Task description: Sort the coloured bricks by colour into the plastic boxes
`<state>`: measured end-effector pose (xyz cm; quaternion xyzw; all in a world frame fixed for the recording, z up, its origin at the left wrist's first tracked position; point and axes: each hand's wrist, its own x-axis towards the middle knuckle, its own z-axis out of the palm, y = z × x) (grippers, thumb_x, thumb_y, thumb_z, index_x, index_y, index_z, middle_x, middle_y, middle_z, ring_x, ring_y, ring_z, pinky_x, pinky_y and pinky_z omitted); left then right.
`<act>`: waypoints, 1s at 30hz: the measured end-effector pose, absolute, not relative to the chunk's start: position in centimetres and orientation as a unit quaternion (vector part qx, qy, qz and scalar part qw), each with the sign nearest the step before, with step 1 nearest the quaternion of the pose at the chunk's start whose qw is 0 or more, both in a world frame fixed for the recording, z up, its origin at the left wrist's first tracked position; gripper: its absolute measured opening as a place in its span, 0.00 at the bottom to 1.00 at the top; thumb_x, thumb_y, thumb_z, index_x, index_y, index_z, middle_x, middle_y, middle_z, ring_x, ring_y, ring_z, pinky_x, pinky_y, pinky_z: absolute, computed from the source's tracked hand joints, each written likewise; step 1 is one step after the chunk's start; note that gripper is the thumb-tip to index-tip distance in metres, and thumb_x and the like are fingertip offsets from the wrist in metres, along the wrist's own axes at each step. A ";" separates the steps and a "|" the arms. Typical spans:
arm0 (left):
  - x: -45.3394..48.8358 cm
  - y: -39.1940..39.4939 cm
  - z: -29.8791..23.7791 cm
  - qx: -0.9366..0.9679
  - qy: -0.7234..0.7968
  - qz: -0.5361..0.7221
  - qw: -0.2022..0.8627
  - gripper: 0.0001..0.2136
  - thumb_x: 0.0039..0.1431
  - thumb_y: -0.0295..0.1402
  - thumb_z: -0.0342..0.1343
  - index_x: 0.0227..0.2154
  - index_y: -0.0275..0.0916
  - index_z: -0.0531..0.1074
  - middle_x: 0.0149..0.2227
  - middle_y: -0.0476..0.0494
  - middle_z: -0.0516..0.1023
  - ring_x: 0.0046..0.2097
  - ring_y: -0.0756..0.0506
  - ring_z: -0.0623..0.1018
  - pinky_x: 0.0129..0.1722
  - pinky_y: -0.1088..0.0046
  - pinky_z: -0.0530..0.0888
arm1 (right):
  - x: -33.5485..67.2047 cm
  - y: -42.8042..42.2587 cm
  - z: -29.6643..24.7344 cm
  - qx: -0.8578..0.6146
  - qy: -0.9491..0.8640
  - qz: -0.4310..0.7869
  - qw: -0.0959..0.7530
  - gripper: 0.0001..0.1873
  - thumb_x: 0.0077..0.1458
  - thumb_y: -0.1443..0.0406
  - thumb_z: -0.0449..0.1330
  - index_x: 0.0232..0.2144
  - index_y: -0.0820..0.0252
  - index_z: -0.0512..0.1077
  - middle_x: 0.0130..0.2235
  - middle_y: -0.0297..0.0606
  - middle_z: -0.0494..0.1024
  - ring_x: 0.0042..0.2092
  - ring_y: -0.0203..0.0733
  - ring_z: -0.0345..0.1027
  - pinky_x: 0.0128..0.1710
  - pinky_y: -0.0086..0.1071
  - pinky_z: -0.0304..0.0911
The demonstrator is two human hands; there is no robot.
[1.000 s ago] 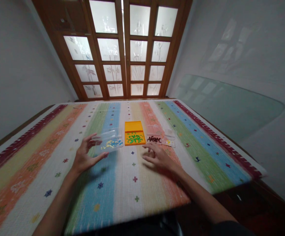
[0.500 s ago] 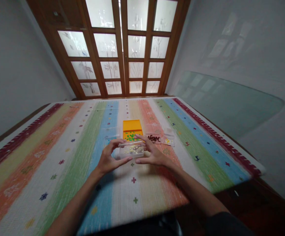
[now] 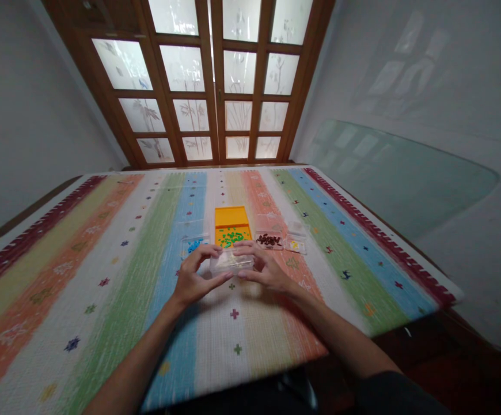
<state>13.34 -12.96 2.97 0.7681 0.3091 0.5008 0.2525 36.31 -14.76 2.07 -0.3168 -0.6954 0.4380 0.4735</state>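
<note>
A small clear plastic box (image 3: 232,262) with tiny pale pieces inside is held between both hands just above the striped cloth. My left hand (image 3: 195,276) grips its left end, thumb underneath and fingers curled over the top. My right hand (image 3: 264,270) grips its right end the same way. Just behind the hands sits an open orange box (image 3: 230,225) holding green pieces. To its left lies a clear box with blue pieces (image 3: 193,244). To its right are a clear box of dark brown pieces (image 3: 269,239) and a clear box with yellow pieces (image 3: 296,244).
A striped, multicoloured woven cloth (image 3: 103,276) covers the table, whose near edge runs below my forearms. A wooden door with frosted glass panes (image 3: 216,86) stands behind the table. A glass sheet (image 3: 397,173) leans on the right wall.
My left hand carried the clear box from the left to the middle, and my right hand joined it. Both hands now hold it a little lower and closer together.
</note>
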 end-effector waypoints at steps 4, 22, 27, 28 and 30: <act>13.3 -13.1 3.0 0.772 0.310 0.501 0.238 0.16 0.55 0.41 0.70 0.39 0.41 0.71 0.44 0.39 0.80 0.47 0.41 0.81 0.50 0.57 0.80 | 36.2 -14.7 2.2 -0.319 -0.683 0.451 0.478 0.21 0.53 0.48 0.70 0.46 0.48 0.77 0.58 0.41 0.69 0.62 0.49 0.62 0.60 0.49 0.61; 13.2 -12.9 2.6 0.802 0.290 0.484 0.197 0.16 0.53 0.40 0.71 0.39 0.41 0.73 0.42 0.40 0.82 0.45 0.41 0.82 0.47 0.59 0.80 | 35.2 -15.3 2.7 -0.344 -0.383 0.762 0.394 0.31 0.47 0.55 0.73 0.47 0.57 0.64 0.26 0.32 0.78 0.20 0.32 0.66 0.17 0.23 0.59; 13.2 -12.8 2.3 0.801 0.303 0.474 0.204 0.16 0.53 0.41 0.71 0.38 0.41 0.73 0.42 0.40 0.82 0.45 0.40 0.82 0.48 0.57 0.80 | 35.0 -15.5 2.7 -0.353 -0.380 0.754 0.403 0.29 0.47 0.56 0.72 0.47 0.57 0.65 0.25 0.30 0.77 0.19 0.31 0.64 0.16 0.23 0.56; 13.3 -12.8 2.2 0.801 0.302 0.475 0.203 0.16 0.53 0.41 0.71 0.38 0.41 0.73 0.42 0.40 0.82 0.45 0.40 0.82 0.47 0.57 0.80 | 35.0 -15.5 2.7 -0.355 -0.381 0.754 0.400 0.29 0.47 0.57 0.72 0.47 0.57 0.65 0.25 0.31 0.77 0.19 0.31 0.64 0.17 0.23 0.56; 13.3 -12.8 2.2 0.801 0.298 0.479 0.199 0.16 0.53 0.41 0.71 0.38 0.41 0.74 0.42 0.40 0.82 0.45 0.40 0.82 0.47 0.57 0.80 | 35.0 -15.6 2.8 -0.358 -0.382 0.754 0.397 0.30 0.47 0.57 0.71 0.48 0.58 0.64 0.25 0.31 0.77 0.20 0.31 0.64 0.17 0.22 0.55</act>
